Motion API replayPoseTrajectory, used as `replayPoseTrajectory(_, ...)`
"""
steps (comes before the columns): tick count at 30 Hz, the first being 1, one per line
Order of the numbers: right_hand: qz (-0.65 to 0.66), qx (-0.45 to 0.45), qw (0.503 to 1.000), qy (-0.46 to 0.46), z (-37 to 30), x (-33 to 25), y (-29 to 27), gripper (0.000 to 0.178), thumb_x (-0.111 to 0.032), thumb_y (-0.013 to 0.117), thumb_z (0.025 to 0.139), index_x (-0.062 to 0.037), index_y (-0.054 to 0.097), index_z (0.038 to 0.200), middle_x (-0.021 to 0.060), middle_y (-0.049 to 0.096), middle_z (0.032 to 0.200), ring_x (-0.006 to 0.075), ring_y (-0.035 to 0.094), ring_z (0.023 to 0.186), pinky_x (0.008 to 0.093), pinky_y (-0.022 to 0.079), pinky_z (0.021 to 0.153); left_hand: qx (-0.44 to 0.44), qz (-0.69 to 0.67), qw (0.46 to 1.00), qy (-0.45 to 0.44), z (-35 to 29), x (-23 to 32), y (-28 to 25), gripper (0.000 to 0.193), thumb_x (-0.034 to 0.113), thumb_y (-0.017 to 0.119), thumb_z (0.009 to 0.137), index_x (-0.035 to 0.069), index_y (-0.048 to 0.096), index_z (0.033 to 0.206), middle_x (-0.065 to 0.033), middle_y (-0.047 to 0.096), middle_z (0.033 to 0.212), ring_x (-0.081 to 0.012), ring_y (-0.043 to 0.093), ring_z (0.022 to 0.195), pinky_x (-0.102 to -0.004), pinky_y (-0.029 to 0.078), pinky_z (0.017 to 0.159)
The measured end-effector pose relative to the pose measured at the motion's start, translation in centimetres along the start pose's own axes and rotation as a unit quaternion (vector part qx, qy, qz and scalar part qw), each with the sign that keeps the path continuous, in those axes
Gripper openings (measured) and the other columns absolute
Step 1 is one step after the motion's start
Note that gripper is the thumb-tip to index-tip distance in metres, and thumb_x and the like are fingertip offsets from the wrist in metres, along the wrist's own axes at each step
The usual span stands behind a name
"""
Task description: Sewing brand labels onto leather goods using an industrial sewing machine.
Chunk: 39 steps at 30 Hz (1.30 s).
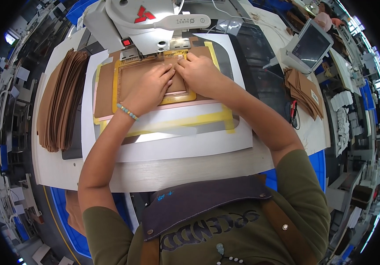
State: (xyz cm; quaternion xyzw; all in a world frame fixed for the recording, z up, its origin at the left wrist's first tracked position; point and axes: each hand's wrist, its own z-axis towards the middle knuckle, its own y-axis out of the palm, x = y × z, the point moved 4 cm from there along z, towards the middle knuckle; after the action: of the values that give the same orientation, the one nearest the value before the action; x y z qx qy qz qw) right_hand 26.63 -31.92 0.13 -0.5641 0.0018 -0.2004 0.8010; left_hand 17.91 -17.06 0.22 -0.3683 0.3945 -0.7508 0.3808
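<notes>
Both hands rest on a brown panel (139,73) inside a yellow rectangular frame (116,88), right below the head of a white sewing machine (110,26). My left hand (152,86) lies on the panel with its fingers stretched toward the machine. Beside it, my right hand (197,74) touches the panel and the frame's far right corner; its fingers are bent but apart. The two hands nearly meet at the fingertips. Under the frame lies a larger template sheet edged with yellow tape (159,125). My left palm hides part of the panel.
A thick stack of brown panels (62,101) stands at the left of the table (190,174). At the right are a smaller pile of brown pieces (304,90), red-and-black snips (293,114) and a control screen (311,44). Blue bins (73,221) sit below the table's near edge.
</notes>
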Motion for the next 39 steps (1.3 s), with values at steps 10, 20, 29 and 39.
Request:
replayPoseTrajectory(10, 0.101, 0.064, 0.992, -0.028, 0.2, -0.4, -0.6, 0.021, -0.019, 0.070, 0.088, -0.0077, 0.075, 0.105, 0.0021, 0.072, 0.104, 0.0209, 0.065, 0.097, 0.0345, 0.056, 0.079, 0.009, 0.021, 1.000, -0.014, -0.5, -1.3, -0.8, 0.032, 0.009, 0.060, 0.099, -0.002, 0.067, 0.128, -0.0150, 0.067, 0.132, -0.0333, 0.061, 0.122, -0.0414, 0.050, 0.106)
replayPoseTrajectory(20, 0.179, -0.045, 0.982, 0.047, -5.2, 2.6, -4.4, 0.031, -0.019, 0.066, 0.095, -0.0095, 0.071, 0.124, 0.0061, 0.067, 0.137, 0.0244, 0.060, 0.126, 0.0382, 0.053, 0.101, -0.006, 0.036, 0.999, -0.023, -1.1, -2.0, -1.7, 0.034, 0.006, 0.060, 0.098, -0.001, 0.065, 0.131, -0.0133, 0.065, 0.137, -0.0331, 0.058, 0.125, -0.0423, 0.048, 0.108)
replayPoseTrajectory(29, 0.237, -0.059, 0.969, 0.027, -4.0, 2.1, -4.4, 0.033, -0.010, 0.060, 0.097, -0.0065, 0.068, 0.129, 0.0094, 0.066, 0.135, 0.0285, 0.059, 0.125, 0.0401, 0.050, 0.105, -0.015, -0.021, 0.996, -0.088, -5.4, -2.4, -6.6, 0.033, 0.007, 0.059, 0.101, 0.003, 0.066, 0.132, -0.0126, 0.065, 0.141, -0.0322, 0.057, 0.134, -0.0418, 0.045, 0.114)
replayPoseTrajectory(39, 0.158, -0.025, 0.987, -0.023, 3.0, -1.0, -0.7, 0.041, -0.006, 0.061, 0.093, -0.0057, 0.067, 0.133, 0.0092, 0.072, 0.123, 0.0275, 0.064, 0.118, 0.0380, 0.052, 0.101, -0.072, -0.070, 0.994, -0.049, -6.0, -1.8, -5.2, 0.039, 0.015, 0.064, 0.101, 0.010, 0.066, 0.139, -0.0091, 0.059, 0.150, -0.0319, 0.049, 0.144, -0.0442, 0.040, 0.119)
